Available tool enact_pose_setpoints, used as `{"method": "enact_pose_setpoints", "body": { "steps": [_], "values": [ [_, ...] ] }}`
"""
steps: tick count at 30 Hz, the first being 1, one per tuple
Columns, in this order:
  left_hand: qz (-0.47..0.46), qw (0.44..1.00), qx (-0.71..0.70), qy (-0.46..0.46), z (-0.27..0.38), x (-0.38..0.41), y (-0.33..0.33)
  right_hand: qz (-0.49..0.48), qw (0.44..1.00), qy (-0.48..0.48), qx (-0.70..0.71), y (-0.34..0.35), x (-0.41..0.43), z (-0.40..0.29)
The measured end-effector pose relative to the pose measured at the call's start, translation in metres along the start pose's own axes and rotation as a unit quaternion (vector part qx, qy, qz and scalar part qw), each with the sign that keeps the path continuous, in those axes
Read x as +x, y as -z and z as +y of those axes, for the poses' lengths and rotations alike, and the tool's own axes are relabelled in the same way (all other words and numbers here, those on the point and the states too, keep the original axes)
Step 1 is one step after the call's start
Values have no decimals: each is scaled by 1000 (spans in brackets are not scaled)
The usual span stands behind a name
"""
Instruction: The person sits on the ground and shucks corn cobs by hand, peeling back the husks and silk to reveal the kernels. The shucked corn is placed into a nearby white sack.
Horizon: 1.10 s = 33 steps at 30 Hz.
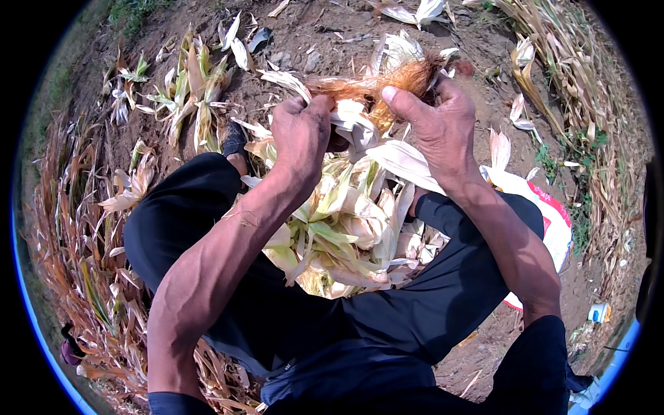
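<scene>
My left hand (301, 135) is closed around pale dry corn husk leaves (358, 129), some folding down past the fingers. Reddish-brown corn silk (410, 78) stretches between the two hands. My right hand (441, 129) grips the thick end of the silk, thumb in front and fingers mostly hidden behind. Whether a cob is inside the bunch cannot be seen. Below both hands, a heap of cream and green corn husks (353, 223) lies on the ground between my bent legs.
A white and red sack (557, 233) lies beside my right knee. Dry corn stalks (83, 218) stand to the left, and more stalks (586, 67) are piled at right. Loose husks (192, 88) are scattered on bare soil (332, 31). A small white container (599, 313) sits at lower right.
</scene>
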<state>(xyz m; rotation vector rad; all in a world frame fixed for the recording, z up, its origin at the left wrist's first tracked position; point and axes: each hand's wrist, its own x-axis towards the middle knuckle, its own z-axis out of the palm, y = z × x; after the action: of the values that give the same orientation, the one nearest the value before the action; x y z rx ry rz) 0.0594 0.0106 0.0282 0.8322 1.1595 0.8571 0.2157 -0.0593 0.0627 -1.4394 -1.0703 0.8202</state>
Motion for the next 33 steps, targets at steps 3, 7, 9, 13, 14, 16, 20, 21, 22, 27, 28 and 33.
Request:
{"method": "enact_pose_setpoints", "body": {
  "steps": [3, 7, 9, 13, 14, 16, 20, 21, 22, 27, 28, 33],
  "values": [
    [8, 1000, -14, 16, 6, -2, 0, 8, 999, -14, 42, 7, 6, -1],
    [-1, 999, -31, 14, 7, -4, 3, 15, 998, 3, 67, 11, 3, -8],
    [7, 1000, -7, 2, 9, -8, 1, 24, 995, 5, 92, 13, 2, -12],
    [-48, 999, 16, -10, 7, -8, 12, 24, 993, 7, 117, 17, -3, -18],
    [-43, 999, 1, -10, 7, -7, 12, 24, 993, 8, 120, 17, -5, -19],
    [-37, 999, -27, -11, 6, -4, 12, 8, 994, 12, 106, 21, -8, -18],
    [-108, 989, -82, -50, 13, -15, 10, -1, 992, 26, 120, 24, -11, -22],
    [-99, 992, -52, -52, 14, -16, 12, 1, 994, 28, 110, 24, -12, -22],
    [-103, 992, -55, -50, 15, -16, 13, 3, 994, 30, 101, 24, -13, -22],
    [-147, 987, -64, 0, 22, -20, 11, -23, 995, 22, 97, 32, -11, -9],
    [-166, 984, -56, 19, 22, -20, 7, -44, 994, -6, 96, 37, -9, -11],
    [-178, 978, 1, 106, 9, 3, 20, -97, 992, -30, 73, 22, -6, -12]
  ]
}}
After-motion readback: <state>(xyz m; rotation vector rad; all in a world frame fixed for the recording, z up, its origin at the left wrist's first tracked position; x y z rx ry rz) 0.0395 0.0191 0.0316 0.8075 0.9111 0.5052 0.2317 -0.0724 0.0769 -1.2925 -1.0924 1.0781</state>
